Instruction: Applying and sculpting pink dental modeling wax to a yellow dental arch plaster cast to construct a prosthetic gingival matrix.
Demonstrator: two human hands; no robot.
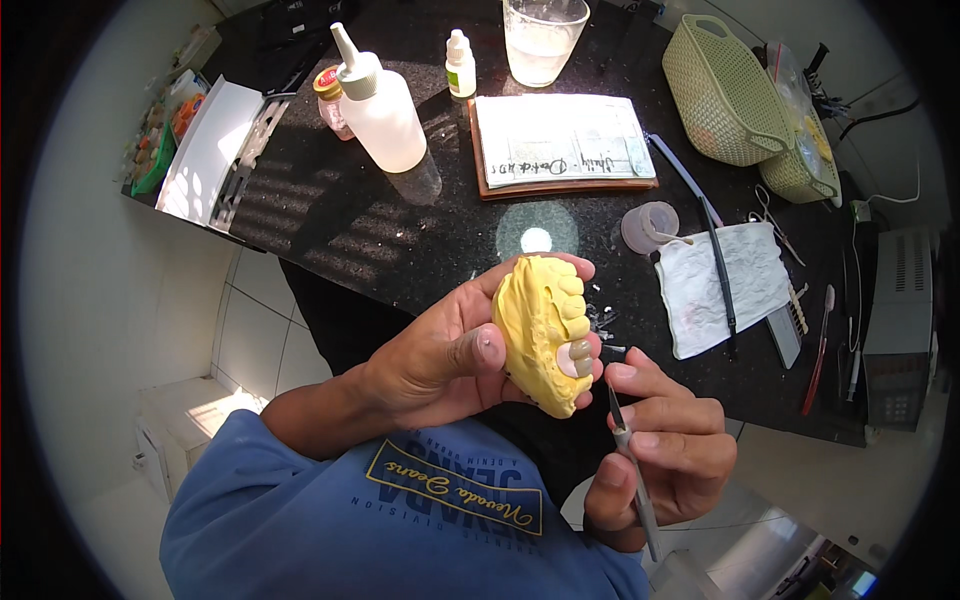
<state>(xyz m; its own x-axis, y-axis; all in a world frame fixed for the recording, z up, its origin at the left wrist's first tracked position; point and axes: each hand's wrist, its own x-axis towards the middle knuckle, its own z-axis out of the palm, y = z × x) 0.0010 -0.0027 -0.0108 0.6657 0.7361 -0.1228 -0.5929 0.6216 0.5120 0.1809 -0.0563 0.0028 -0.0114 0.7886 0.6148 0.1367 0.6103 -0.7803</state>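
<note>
My left hand is closed round a yellow dental cast, its row of teeth turned to the right. On the cast's right side sit two brownish tooth pieces with a pale pink-white patch beside them. In my right hand is a slim metal craft knife, gripped between thumb and fingers. Its narrow dark blade points up, just right of the cast's lower end, and appears apart from it. The left fingers behind the cast are partly hidden.
On the dark speckled worktop stand a white squeeze bottle, a small dropper bottle and a glass. A notepad lies ahead. Rightward are a small cup, a white cloth, and woven baskets. White shavings lie near the cast.
</note>
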